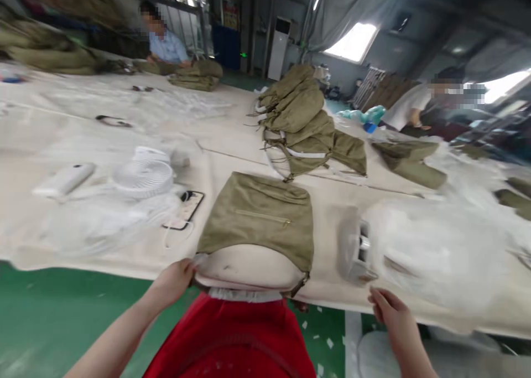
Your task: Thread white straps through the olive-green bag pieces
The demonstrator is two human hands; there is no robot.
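Note:
An olive-green bag (259, 217) with a zip lies flat on the cream-covered table (232, 140) right in front of me. My left hand (174, 281) is closed on the bag's lower left corner, at its strap end. My right hand (388, 306) hovers off the table's front edge, fingers loosely curled and holding nothing, just below a pile of clear plastic wrappers (431, 250) and a white object (357, 250).
A heap of olive bags (302, 123) lies further back, more at far right (410, 159). A white desk fan (143, 173), a phone (186, 209) and a white box (64, 180) sit at left. Two other people work at the far side. Green floor lies below.

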